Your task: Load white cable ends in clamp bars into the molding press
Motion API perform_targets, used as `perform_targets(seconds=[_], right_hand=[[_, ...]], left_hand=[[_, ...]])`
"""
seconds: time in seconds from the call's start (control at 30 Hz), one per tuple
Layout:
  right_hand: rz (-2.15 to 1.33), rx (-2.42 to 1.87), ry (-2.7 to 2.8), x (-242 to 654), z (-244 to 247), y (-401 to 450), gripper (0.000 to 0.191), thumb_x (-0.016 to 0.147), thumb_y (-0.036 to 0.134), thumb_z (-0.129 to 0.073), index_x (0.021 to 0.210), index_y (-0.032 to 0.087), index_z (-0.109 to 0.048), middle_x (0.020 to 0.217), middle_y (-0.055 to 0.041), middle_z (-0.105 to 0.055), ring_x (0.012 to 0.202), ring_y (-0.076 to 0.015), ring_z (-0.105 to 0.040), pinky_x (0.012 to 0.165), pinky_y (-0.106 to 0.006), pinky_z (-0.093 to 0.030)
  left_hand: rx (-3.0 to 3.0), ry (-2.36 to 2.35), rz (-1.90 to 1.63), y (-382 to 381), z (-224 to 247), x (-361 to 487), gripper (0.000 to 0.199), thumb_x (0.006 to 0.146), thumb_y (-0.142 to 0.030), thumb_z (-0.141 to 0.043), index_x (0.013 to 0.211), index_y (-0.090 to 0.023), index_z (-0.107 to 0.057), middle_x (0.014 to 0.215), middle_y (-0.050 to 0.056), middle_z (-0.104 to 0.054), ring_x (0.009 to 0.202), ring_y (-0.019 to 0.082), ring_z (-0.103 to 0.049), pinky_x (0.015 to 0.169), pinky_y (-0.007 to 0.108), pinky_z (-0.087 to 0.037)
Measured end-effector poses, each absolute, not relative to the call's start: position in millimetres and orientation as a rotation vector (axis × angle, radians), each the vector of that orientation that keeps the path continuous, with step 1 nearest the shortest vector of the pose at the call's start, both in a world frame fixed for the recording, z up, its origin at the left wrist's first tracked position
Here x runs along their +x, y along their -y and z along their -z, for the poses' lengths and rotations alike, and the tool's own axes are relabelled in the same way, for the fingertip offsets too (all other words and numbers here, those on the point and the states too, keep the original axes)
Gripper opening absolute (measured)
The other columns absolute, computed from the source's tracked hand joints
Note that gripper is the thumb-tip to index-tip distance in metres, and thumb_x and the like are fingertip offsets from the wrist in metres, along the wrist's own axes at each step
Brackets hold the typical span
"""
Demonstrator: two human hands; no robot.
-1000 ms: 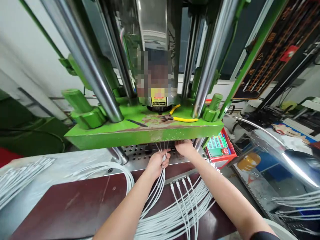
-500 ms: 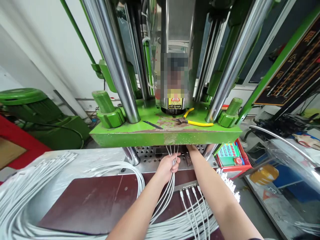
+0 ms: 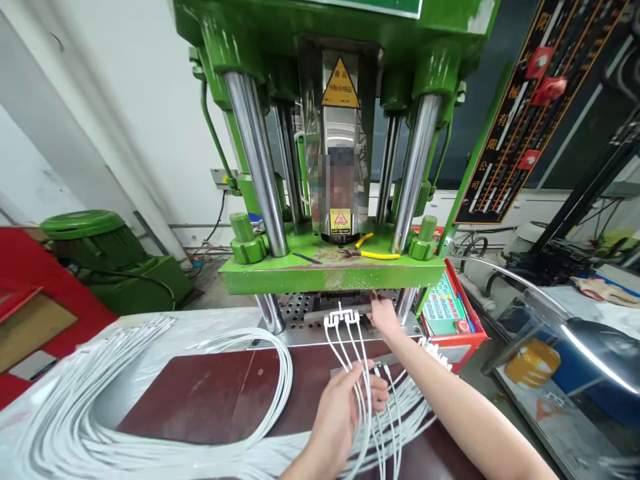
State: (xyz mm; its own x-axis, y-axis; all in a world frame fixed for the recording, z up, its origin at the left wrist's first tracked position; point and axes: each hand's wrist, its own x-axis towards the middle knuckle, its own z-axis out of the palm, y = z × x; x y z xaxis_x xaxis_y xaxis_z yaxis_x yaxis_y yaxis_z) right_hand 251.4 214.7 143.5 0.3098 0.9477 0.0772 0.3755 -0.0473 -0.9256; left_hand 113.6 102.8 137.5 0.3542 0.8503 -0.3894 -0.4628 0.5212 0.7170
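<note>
In my left hand (image 3: pixel 345 407) are several white cables, gripped below their ends. Those ends are joined by a white molded plastic piece (image 3: pixel 341 317), raised in front of the press. My right hand (image 3: pixel 384 313) reaches to the press opening, beside the perforated metal bed (image 3: pixel 300 310); its fingertips are partly hidden in shadow, and what they touch is unclear. More white cables lie in a metal holder (image 3: pixel 381 366) behind my left hand. A large looped bundle of white cables (image 3: pixel 75 400) spreads across the table to the left.
The green press plate (image 3: pixel 300 280) hangs over the bed, with yellow-handled pliers (image 3: pixel 377 255) and a thin dark blade on top. A red control box (image 3: pixel 470 340) stands at the right. Brown boards (image 3: pixel 200 400) lie on the table. A green motor (image 3: pixel 90 240) is at the left.
My left hand has drawn back from the press with the cables, and their joined white ends now show. My right hand has come partly out from under the plate. The view has tilted up.
</note>
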Motion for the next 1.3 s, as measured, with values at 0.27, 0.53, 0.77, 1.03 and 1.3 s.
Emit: perform_targets(seconds=[0.27,0.53,0.77,1.03,1.3], right_hand=[[-1.076,-1.534,1.032,273,-143,-90,0.05,0.087,0.059,-0.034,0.081,0.017,-0.059,0.049,0.0054,-0.04,0.035,-0.007,-0.036,0.034,-0.018,-0.025],[-0.266,-1.455,2.079,284,-189,-30,0.034,0.089,0.021,-0.045,0.122,0.019,-0.05,0.118,-0.0089,-0.054,0.112,-0.0207,-0.047,0.098,-0.039,-0.038],[0.017,-1.669,2.337,269,-187,-23,0.044,0.08,0.017,-0.054,0.124,0.011,-0.05,0.108,-0.0133,-0.059,0.101,-0.026,-0.053,0.093,-0.043,-0.042],[-0.274,-1.701,2.194,281,-195,-27,0.053,0.079,0.025,-0.053,0.13,0.017,-0.045,0.107,-0.0097,-0.065,0.097,-0.0227,-0.061,0.084,-0.036,-0.048],[0.066,-1.581,2.275,245,-192,-18,0.052,0.077,0.021,-0.056,0.128,0.012,-0.046,0.107,-0.0128,-0.06,0.099,-0.0248,-0.055,0.107,-0.05,-0.026]], left_hand=[[0.505,-1.024,-1.245,-85,-141,98,0.039,0.074,-0.052,-0.063,0.079,-0.013,-0.061,0.038,-0.007,-0.038,0.035,0.005,-0.028,0.035,0.018,-0.019],[0.881,-1.107,-1.228,-75,-143,104,0.035,0.079,-0.048,-0.058,0.076,-0.013,-0.062,0.042,-0.005,-0.042,0.039,0.006,-0.031,0.039,0.019,-0.023],[1.031,-1.129,-1.198,-74,-146,105,0.034,0.08,-0.047,-0.056,0.076,-0.014,-0.062,0.041,-0.005,-0.041,0.038,0.008,-0.032,0.038,0.02,-0.025],[1.008,-1.123,-1.152,-71,-141,103,0.035,0.08,-0.048,-0.055,0.073,-0.015,-0.061,0.038,-0.005,-0.041,0.036,0.007,-0.03,0.037,0.019,-0.022],[1.087,-1.109,-1.132,-66,-146,111,0.033,0.078,-0.046,-0.057,0.064,-0.016,-0.058,0.04,-0.005,-0.04,0.037,0.008,-0.032,0.038,0.02,-0.025]])
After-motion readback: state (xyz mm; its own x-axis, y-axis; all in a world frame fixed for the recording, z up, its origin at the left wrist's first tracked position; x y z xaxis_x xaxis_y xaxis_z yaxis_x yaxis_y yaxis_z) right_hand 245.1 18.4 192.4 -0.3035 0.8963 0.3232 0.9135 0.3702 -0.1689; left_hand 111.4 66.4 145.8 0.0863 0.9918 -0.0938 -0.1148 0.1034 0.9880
